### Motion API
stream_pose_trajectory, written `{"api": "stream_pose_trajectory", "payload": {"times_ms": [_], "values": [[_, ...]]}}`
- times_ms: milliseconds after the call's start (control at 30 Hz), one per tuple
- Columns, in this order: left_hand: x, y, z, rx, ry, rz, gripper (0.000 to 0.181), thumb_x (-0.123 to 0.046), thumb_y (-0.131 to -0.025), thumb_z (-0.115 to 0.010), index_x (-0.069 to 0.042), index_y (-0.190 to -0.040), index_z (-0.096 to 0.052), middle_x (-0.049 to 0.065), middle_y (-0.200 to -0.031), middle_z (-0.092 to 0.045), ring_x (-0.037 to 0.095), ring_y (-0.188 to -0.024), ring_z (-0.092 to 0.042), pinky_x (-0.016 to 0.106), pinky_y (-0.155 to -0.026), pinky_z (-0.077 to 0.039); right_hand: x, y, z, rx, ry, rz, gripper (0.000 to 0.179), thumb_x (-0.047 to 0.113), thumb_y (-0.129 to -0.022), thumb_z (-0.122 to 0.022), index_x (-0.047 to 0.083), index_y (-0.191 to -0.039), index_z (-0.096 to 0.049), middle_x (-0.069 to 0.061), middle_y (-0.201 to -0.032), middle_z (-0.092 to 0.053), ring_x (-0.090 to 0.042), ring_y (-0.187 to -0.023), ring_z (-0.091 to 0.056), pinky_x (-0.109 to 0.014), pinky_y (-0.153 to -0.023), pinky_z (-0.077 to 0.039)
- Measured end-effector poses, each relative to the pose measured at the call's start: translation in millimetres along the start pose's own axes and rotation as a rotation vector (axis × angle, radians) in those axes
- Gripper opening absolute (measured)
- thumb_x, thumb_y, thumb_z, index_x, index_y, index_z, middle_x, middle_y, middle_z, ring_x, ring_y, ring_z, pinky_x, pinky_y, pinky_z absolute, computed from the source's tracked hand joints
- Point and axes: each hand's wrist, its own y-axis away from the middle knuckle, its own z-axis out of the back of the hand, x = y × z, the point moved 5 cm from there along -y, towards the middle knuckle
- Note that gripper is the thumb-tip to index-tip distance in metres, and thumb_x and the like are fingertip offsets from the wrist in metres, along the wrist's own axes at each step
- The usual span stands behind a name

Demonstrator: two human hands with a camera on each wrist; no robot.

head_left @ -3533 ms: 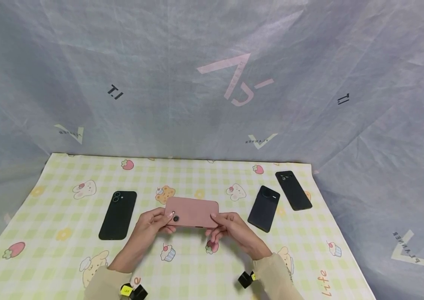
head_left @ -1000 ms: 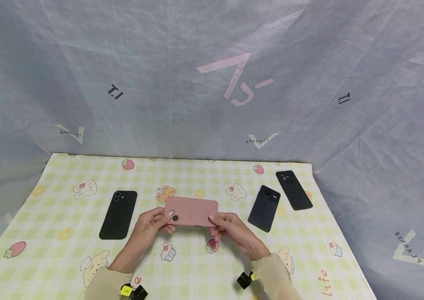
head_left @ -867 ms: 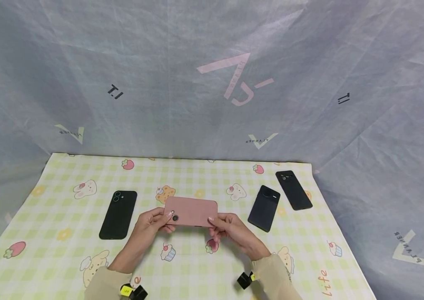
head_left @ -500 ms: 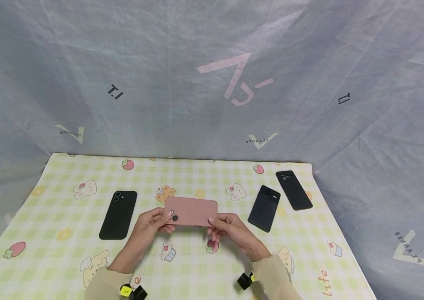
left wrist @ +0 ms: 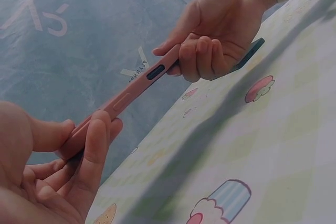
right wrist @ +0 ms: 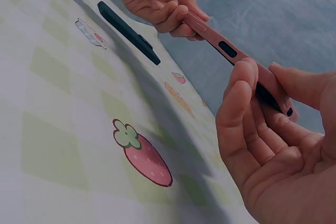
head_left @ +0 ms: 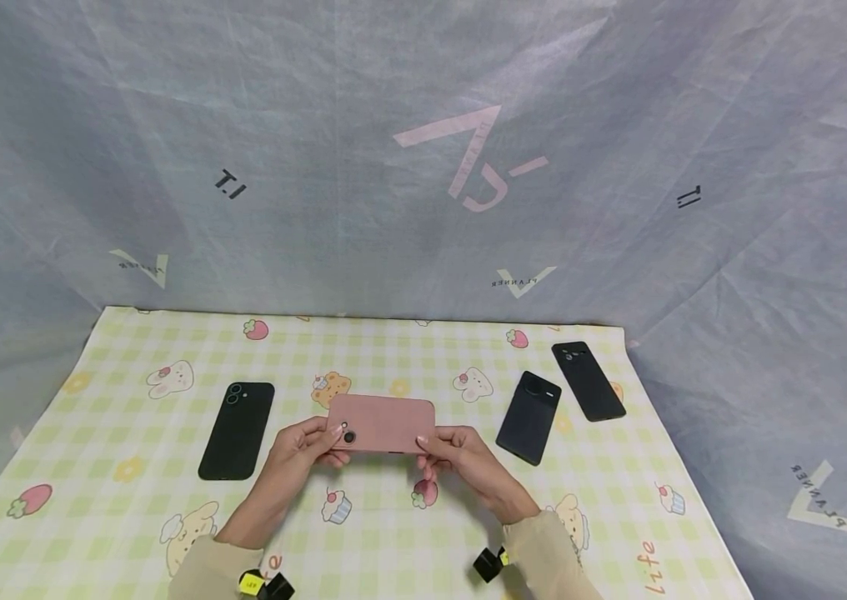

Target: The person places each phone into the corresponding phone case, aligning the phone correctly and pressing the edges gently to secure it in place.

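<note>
A phone in a pink case is held sideways above the tablecloth, its back with the camera facing up in the head view. My left hand pinches the camera end, thumb on the back and fingers beneath. At the other end my right hand grips it the same way. Both wrist views show the case's long edge, with a dark oval cutout and a raised button strip. The dark underside of the pink-cased phone shows a little in the right wrist view; most of it is hidden.
Left of my hands lies a dark green phone with two lens rings. To the right are a dark blue-black phone and, farther back, a black phone case. A grey fabric curtain rises behind the checked tablecloth.
Compared with the earliest frame, the pink-cased phone has shifted very slightly left, and my right thumb with it. Both hands keep their grip throughout, and the other objects stay in place.
</note>
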Motion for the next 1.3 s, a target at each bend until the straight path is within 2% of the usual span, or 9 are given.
{"api": "stream_pose_trajectory", "payload": {"times_ms": [300, 567, 867, 1100, 1300], "values": [[0.4, -0.1, -0.5, 0.001, 0.006, 0.003, 0.033, -0.015, -0.111, -0.063, 0.016, -0.121, -0.064, 0.027, -0.097, -0.077, 0.016, -0.078, -0.076, 0.029, -0.076, -0.064, -0.6, -0.5, -0.1, -0.008, -0.01, -0.011, 0.027, 0.023, -0.11, -0.064, -0.002, -0.106, -0.071, 0.001, -0.085, -0.072, -0.009, -0.071, -0.068, -0.024, -0.074, -0.059], [-0.2, 0.7, -1.2, -0.004, 0.008, 0.015, 0.034, -0.017, -0.11, -0.064, 0.016, -0.121, -0.064, 0.021, -0.095, -0.079, 0.016, -0.079, -0.076, 0.028, -0.076, -0.064, -1.6, -0.6, 0.6, -0.007, -0.017, -0.011, 0.021, 0.022, -0.11, -0.063, 0.004, -0.104, -0.073, 0.001, -0.085, -0.072, -0.008, -0.071, -0.067, -0.023, -0.073, -0.058], [-0.7, 1.0, -1.0, -0.006, 0.016, 0.027, 0.035, -0.018, -0.11, -0.064, 0.015, -0.121, -0.064, 0.019, -0.095, -0.08, 0.016, -0.079, -0.075, 0.028, -0.076, -0.064, -1.4, -1.7, -0.4, 0.013, -0.018, 0.015, 0.032, 0.022, -0.111, -0.062, -0.009, -0.101, -0.067, 0.002, -0.08, -0.07, -0.007, -0.067, -0.065, -0.022, -0.068, -0.056], [-0.3, 1.3, -1.3, -0.004, 0.022, 0.032, 0.035, -0.017, -0.11, -0.064, 0.016, -0.122, -0.064, 0.016, -0.093, -0.08, 0.015, -0.078, -0.076, 0.028, -0.076, -0.064, -1.7, -1.5, -0.6, 0.032, -0.02, 0.033, 0.03, 0.021, -0.112, -0.06, -0.005, -0.099, -0.066, 0.002, -0.079, -0.069, -0.007, -0.066, -0.064, -0.022, -0.068, -0.055], [-0.2, 1.8, -1.4, 0.008, 0.024, 0.035, 0.036, -0.019, -0.11, -0.064, 0.015, -0.122, -0.063, 0.015, -0.093, -0.08, 0.015, -0.079, -0.076, 0.028, -0.076, -0.064, -2.6, -0.2, -0.8, 0.044, -0.019, 0.036, 0.031, 0.02, -0.112, -0.06, -0.009, -0.102, -0.066, 0.001, -0.079, -0.068, -0.009, -0.065, -0.064, -0.023, -0.07, -0.057]]}}
